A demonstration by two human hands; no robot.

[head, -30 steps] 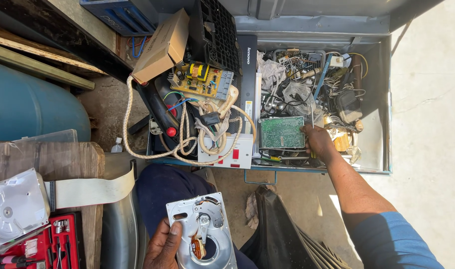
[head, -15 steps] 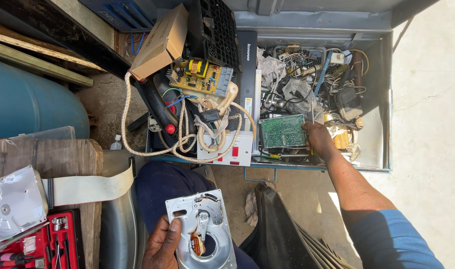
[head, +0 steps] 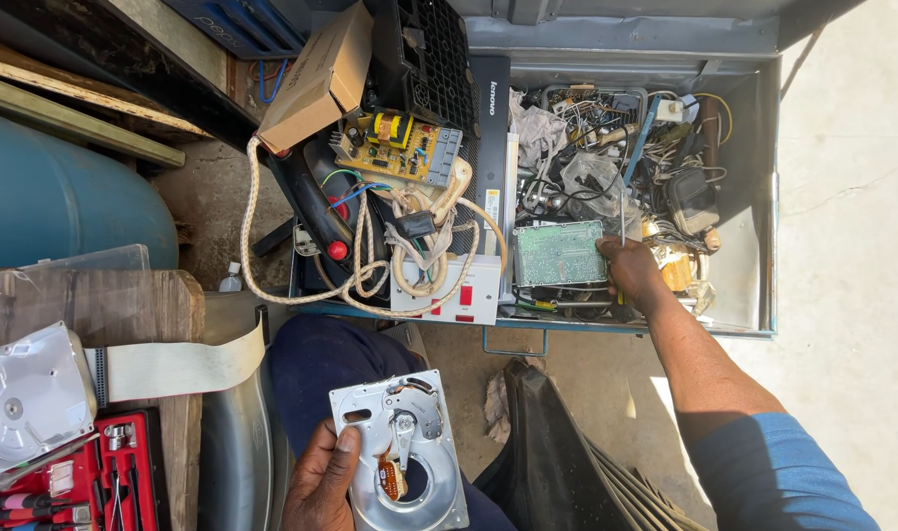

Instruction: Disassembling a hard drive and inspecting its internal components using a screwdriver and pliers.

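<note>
Silver metal catches the sun low in the head view: the opened hard drive casing (head: pixel 402 454) sits in the left hand (head: pixel 321 482), thumb pressed on its near edge, fingers curled under it, so that hand is clamped on the casing just above a dark blue lap. Up and to the right, the right hand (head: pixel 634 277) reaches into the grey metal box (head: pixel 754 197), its fingers closed around a thin screwdriver (head: pixel 622 221) whose shaft stands up beside the green circuit board (head: pixel 559 253); the two hands are well apart. Left of the board lies a white switch box (head: pixel 449 290) wrapped in coils of cream cable (head: pixel 370 265), with a yellow circuit board (head: pixel 398 147) and a cardboard box (head: pixel 316 79) above. At far left, a second silver drive (head: pixel 26 398) rests on the wooden surface (head: pixel 95 305), touching a red tool case (head: pixel 95 482).
</note>
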